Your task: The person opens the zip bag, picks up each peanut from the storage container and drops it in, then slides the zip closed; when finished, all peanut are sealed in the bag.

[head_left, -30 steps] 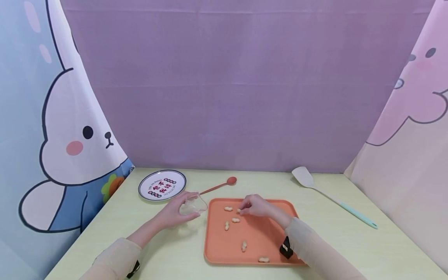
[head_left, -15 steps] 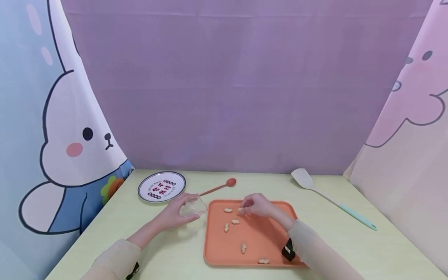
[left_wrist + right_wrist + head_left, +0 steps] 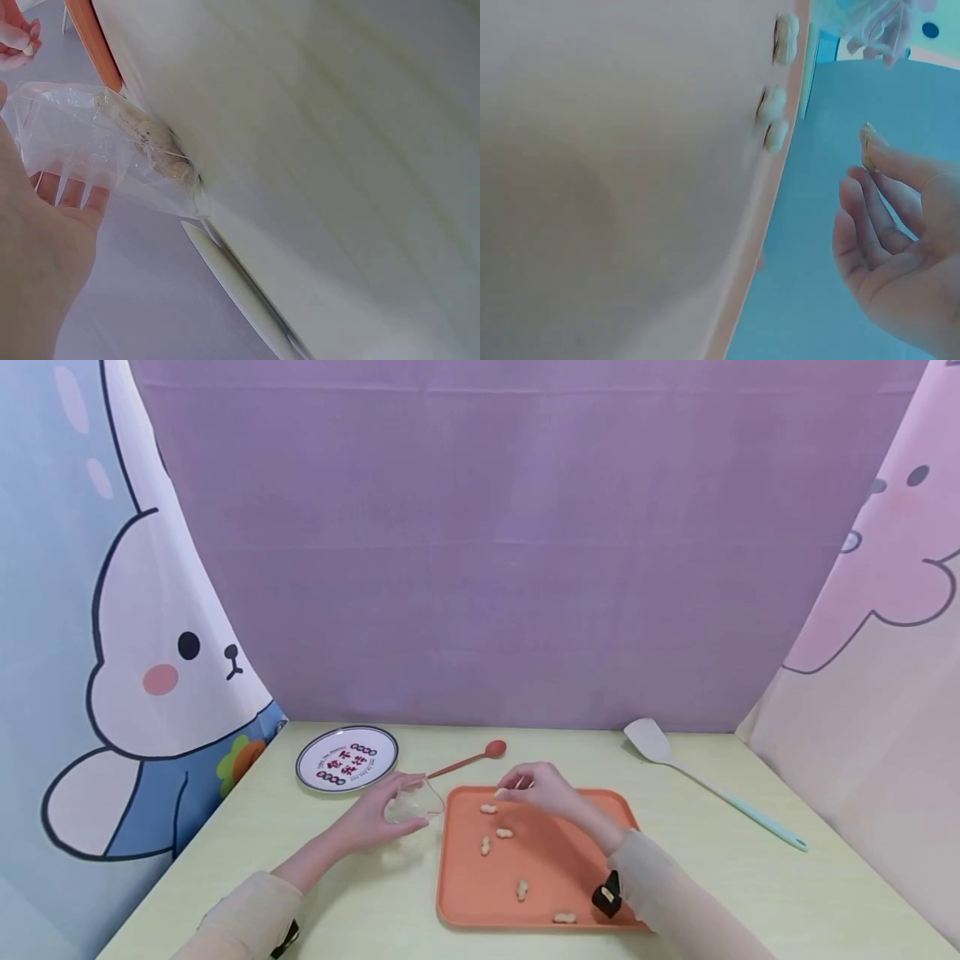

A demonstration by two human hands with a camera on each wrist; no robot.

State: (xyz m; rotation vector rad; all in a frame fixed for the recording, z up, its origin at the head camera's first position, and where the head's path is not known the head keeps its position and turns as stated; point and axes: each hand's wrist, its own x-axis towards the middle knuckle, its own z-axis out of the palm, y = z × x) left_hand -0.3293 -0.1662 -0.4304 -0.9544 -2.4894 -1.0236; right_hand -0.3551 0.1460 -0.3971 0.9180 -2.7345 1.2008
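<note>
My left hand holds a clear plastic bag by its mouth, left of the orange tray. In the left wrist view, the fingers show through the film, and peanuts lie in the bag's bottom. Over the tray's far edge, my right hand pinches an unshelled peanut between thumb and finger, raised off the tray. Several more peanuts lie scattered on the tray, one peanut near its far left corner and another peanut at the near edge.
Behind my left hand stands a white patterned plate, with a red spoon to its right. A spatula with a mint handle lies right of the tray. A purple curtain closes off the table's back.
My right hand has lifted the peanut from the tray and moved it up and to the left. The left hand and the bag stay in place.
</note>
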